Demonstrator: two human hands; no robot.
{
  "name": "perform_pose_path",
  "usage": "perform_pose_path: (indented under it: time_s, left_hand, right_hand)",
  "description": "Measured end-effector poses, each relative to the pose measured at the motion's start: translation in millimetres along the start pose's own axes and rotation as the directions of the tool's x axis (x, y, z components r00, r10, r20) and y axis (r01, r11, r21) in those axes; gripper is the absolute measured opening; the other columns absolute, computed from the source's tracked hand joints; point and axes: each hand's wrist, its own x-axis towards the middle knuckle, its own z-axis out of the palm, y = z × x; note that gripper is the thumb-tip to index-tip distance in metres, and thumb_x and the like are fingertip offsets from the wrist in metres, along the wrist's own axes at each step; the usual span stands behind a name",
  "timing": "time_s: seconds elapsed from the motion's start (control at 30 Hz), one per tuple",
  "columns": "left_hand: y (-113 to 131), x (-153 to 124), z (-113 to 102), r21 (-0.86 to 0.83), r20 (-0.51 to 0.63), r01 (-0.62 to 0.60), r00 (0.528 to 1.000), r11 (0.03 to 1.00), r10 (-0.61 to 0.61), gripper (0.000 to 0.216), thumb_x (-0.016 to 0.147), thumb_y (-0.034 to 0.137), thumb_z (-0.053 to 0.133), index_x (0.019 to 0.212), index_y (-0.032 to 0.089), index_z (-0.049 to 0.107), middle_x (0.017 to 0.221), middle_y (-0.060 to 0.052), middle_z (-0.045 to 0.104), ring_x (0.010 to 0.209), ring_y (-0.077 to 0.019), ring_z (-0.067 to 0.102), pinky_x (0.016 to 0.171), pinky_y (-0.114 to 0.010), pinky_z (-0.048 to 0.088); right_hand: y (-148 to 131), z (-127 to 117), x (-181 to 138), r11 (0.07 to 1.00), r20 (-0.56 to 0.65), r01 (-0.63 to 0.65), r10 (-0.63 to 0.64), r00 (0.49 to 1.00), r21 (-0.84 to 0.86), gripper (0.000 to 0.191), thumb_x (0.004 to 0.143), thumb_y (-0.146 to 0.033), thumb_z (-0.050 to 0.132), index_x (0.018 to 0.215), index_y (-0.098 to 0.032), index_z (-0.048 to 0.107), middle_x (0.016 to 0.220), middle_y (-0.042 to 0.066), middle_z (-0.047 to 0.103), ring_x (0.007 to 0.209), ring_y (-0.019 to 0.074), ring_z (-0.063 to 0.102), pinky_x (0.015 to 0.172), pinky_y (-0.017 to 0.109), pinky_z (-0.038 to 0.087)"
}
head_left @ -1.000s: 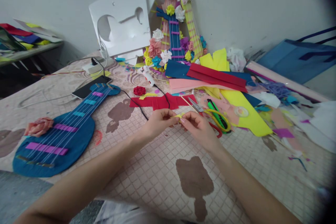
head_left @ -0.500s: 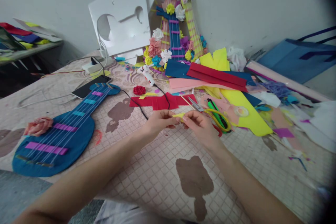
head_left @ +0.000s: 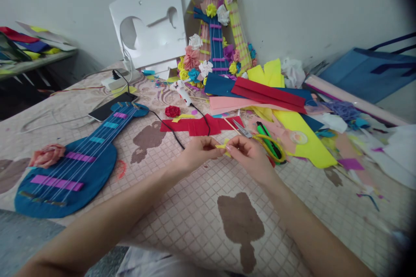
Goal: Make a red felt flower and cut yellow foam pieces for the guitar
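Note:
Between my two hands is a small piece of yellow crepe paper (head_left: 222, 146), pinched by the fingertips of both. My left hand (head_left: 199, 152) closes on its left end, and my right hand (head_left: 246, 152) grips the right end, partly hiding it. Just beyond them lie red paper strips (head_left: 201, 125) with a thin yellow strip (head_left: 183, 117) by their edge. A red paper flower (head_left: 172, 111) sits behind the strips. Beside my right hand are yellow-handled scissors (head_left: 264, 142) and a green utility knife (head_left: 269, 138).
A blue paper guitar (head_left: 74, 160) with a pink rose lies at left. The white glue gun (head_left: 181, 92) trails a black cord towards my hands. Blue, red and yellow paper sheets (head_left: 269, 95) are piled at right. Decorated guitars (head_left: 217, 43) lean on the wall near white foam board (head_left: 152, 17).
My fingers have shifted slightly on the yellow paper, and more of it now sticks up between them. Everything else stays where it was.

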Motion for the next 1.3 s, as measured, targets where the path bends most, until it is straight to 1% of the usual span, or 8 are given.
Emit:
perform_pose_path:
  time_s: [0.2, 0.33, 0.57, 0.67, 0.8, 0.93, 1.13, 1.3]
  left_hand:
    - [0.0, -1.2, 0.8, -0.007, 0.009, 0.020, 1.000, 1.000, -0.020, 0.022, 0.070, 0.032, 0.073, 0.070, 0.013, 0.063, 0.061, 0.001, 0.059, 0.056, -0.0079, 0.051, 0.052, -0.020, 0.038]
    - [0.8, -1.1, 1.7, -0.011, -0.019, 0.017, 1.000, 1.000, -0.018, 0.020, 0.071, 0.031, 0.072, 0.071, 0.013, 0.063, 0.066, -0.001, 0.062, 0.062, -0.0090, 0.055, 0.059, -0.021, 0.043]
    - [1.1, -2.2, 3.2, -0.159, -0.038, 0.093, 0.994, 0.983, -0.101, 0.021, 0.082, 0.033, 0.062, 0.077, 0.013, 0.065, 0.077, -0.005, 0.068, 0.074, -0.0128, 0.063, 0.073, -0.028, 0.050]
    - [1.3, -2.1, 3.4, -0.132, -0.040, 0.062, 0.997, 0.989, -0.068, 0.026, 0.082, 0.038, 0.061, 0.080, 0.013, 0.066, 0.077, -0.005, 0.067, 0.075, -0.0138, 0.063, 0.071, -0.028, 0.050]
    - [-1.1, -1.4, 1.9, -0.004, -0.001, 0.009, 1.000, 1.000, -0.009, 0.025, 0.073, 0.035, 0.071, 0.077, 0.011, 0.065, 0.073, -0.004, 0.065, 0.068, -0.0117, 0.060, 0.065, -0.025, 0.048]
    - [-3.2, -0.7, 0.8, 0.007, -0.009, 0.010, 1.000, 1.000, -0.010, 0.022, 0.074, 0.033, 0.070, 0.074, 0.012, 0.063, 0.071, -0.003, 0.065, 0.065, -0.0107, 0.059, 0.064, -0.024, 0.046]
    - [3.0, -1.8, 2.1, 0.029, 0.007, 0.042, 0.999, 0.999, -0.042, 0.019, 0.075, 0.028, 0.067, 0.068, 0.012, 0.061, 0.066, -0.003, 0.064, 0.060, -0.0089, 0.055, 0.058, -0.021, 0.041]
    - [-1.4, -0.3, 1.3, 0.103, 0.038, 0.077, 0.996, 0.992, -0.081, 0.023, 0.071, 0.034, 0.070, 0.073, 0.011, 0.064, 0.063, -0.001, 0.060, 0.055, -0.0079, 0.050, 0.050, -0.020, 0.034]
  right_hand:
    - [-2.5, 0.2, -0.7, 1.000, -0.007, -0.001, 0.001, 1.000, -0.011, 0.012, 0.082, -0.031, 0.058, 0.075, -0.021, 0.057, 0.070, -0.001, 0.057, 0.063, 0.0128, 0.051, 0.056, 0.026, 0.039]
    - [-1.8, 0.8, -0.3, 1.000, -0.037, -0.023, 0.023, 0.999, 0.013, 0.015, 0.081, -0.033, 0.059, 0.073, -0.021, 0.056, 0.068, -0.002, 0.055, 0.061, 0.0126, 0.049, 0.055, 0.027, 0.038]
    - [2.9, 0.6, 0.8, 0.999, -0.105, -0.031, 0.035, 0.994, 0.040, 0.017, 0.080, -0.033, 0.060, 0.070, -0.021, 0.056, 0.064, -0.002, 0.054, 0.062, 0.0135, 0.048, 0.059, 0.028, 0.038]
    - [3.1, 1.9, -0.4, 0.997, -0.111, -0.039, 0.046, 0.993, 0.072, 0.016, 0.080, -0.032, 0.059, 0.070, -0.021, 0.057, 0.064, -0.003, 0.054, 0.061, 0.0129, 0.048, 0.059, 0.028, 0.038]
    - [1.2, 5.5, -2.2, 0.987, -0.093, -0.061, 0.075, 0.993, 0.146, 0.015, 0.080, -0.031, 0.060, 0.069, -0.021, 0.057, 0.063, -0.003, 0.055, 0.059, 0.0122, 0.048, 0.057, 0.028, 0.038]
    - [0.1, 5.5, -1.3, 0.981, -0.069, -0.090, 0.103, 0.992, 0.174, 0.016, 0.079, -0.032, 0.061, 0.069, -0.020, 0.057, 0.061, -0.003, 0.053, 0.057, 0.0115, 0.048, 0.055, 0.027, 0.038]
    - [3.7, -2.8, 2.6, 0.991, 0.060, -0.058, 0.051, 0.997, 0.123, 0.014, 0.080, -0.030, 0.061, 0.070, -0.020, 0.057, 0.061, -0.004, 0.053, 0.058, 0.0113, 0.047, 0.055, 0.026, 0.038]
    - [4.4, -0.5, 0.5, 0.989, -0.007, -0.090, 0.091, 0.996, 0.115, 0.014, 0.080, -0.031, 0.062, 0.071, -0.020, 0.059, 0.063, -0.003, 0.055, 0.059, 0.0113, 0.048, 0.057, 0.027, 0.038]
